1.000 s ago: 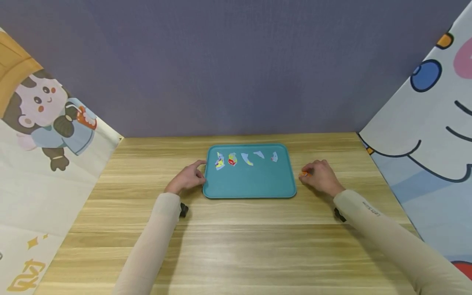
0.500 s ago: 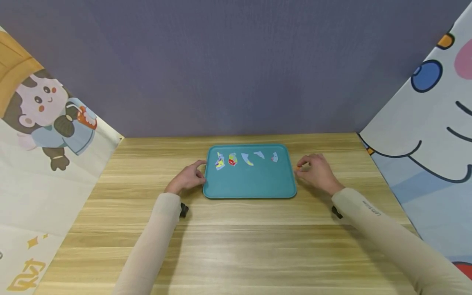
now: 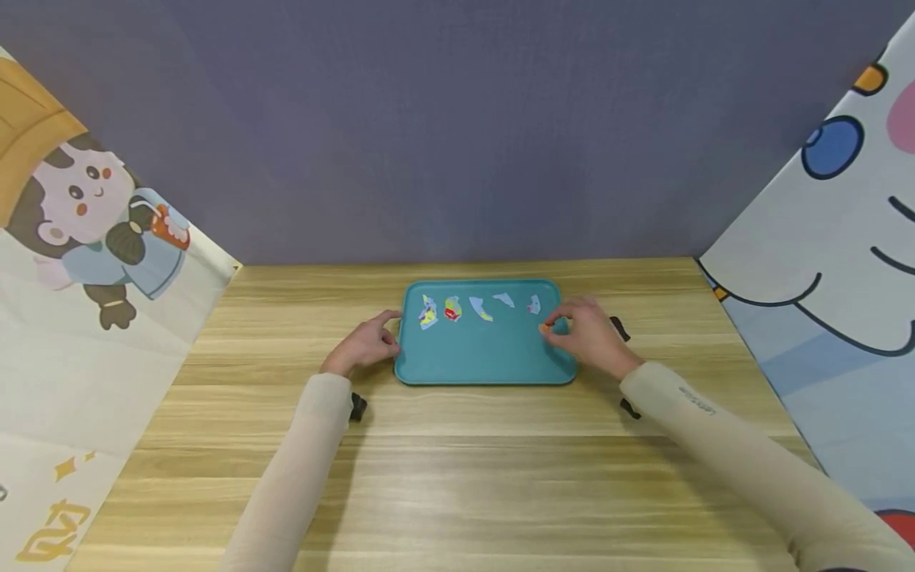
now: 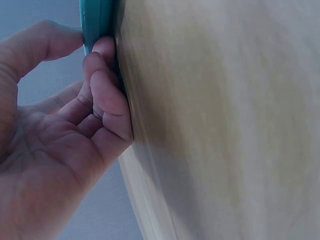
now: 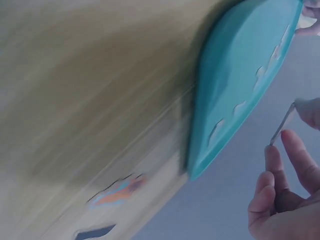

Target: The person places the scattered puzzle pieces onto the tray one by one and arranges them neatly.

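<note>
Fingertips [image 5: 272, 153] of the right hand [image 3: 592, 338] pinch a thin orange piece [image 3: 546, 327] above a teal rectangular tray [image 3: 486, 357], near its right edge (five pale pieces [image 3: 480, 308] line the far one); left hand [image 3: 366, 344] pinches the left.

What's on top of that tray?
Five flat pieces lie on the tray toward the back. In the head view, the right hand, pinching an orange piece, hides some of the right edge. Anything under the pieces is covered.
</note>
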A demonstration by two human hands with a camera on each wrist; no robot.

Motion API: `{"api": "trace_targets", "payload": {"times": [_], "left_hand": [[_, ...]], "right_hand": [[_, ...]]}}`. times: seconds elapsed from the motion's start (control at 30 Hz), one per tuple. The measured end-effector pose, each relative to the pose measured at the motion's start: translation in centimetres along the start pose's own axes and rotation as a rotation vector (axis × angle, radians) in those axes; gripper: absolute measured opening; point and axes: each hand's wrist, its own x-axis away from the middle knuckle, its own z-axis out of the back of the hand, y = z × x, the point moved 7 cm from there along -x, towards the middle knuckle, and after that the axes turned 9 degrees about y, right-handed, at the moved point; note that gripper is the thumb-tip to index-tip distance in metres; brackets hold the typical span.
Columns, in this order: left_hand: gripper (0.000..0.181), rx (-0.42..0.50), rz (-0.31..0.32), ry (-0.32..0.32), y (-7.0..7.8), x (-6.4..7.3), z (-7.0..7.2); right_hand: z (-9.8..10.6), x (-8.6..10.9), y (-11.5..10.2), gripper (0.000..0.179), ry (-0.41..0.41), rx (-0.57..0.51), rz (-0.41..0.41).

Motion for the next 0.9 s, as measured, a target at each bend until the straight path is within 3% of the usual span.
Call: {"api": "trace_targets", "payload": {"times": [0.6, 0.9], "left_hand": [[0.071, -0.008, -0.014, 0.003, 0.0, 0.0, 0.1], [0.071, -0.006, -0.011, 0.013, -0.1, -0.1, 0.1]], "right_hand": [[-4.5, -2.3, -5.4, 0.013, -0.054, -0.047, 0.048], [-7.0, -2.8, -7.5, 0.011, -0.166, -0.008, 0.002]]}}
